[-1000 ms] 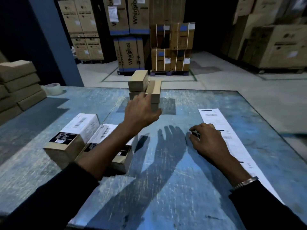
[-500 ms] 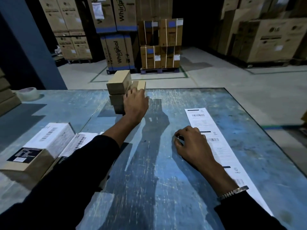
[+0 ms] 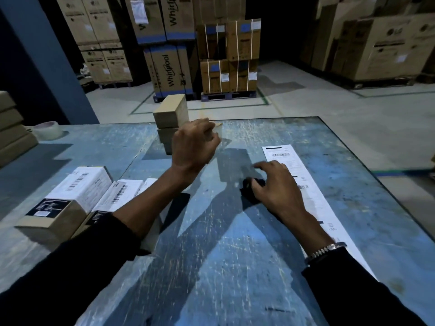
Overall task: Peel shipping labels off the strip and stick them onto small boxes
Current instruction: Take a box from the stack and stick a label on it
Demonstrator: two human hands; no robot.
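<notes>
Worn blue table (image 3: 235,267), wide and scuffed. On its right side, one long label strip (image 3: 313,198), flat. At the near left, two labelled boxes (image 3: 70,196) plainly visible, perhaps a third behind the forearm. At the far edge, one stack of plain boxes (image 3: 170,118), three high as far as visible. Left hand (image 3: 193,147) curled round one small plain box (image 3: 217,128), mostly hidden, just beside the stack. Right hand (image 3: 275,184) loosely spread, fingertips at the strip's left edge, gripping nothing visible. One tape roll (image 3: 50,130) far left.

Likely risks: stack knocked over by the withdrawing knuckles; strip dragged askew under the right fingertips.
</notes>
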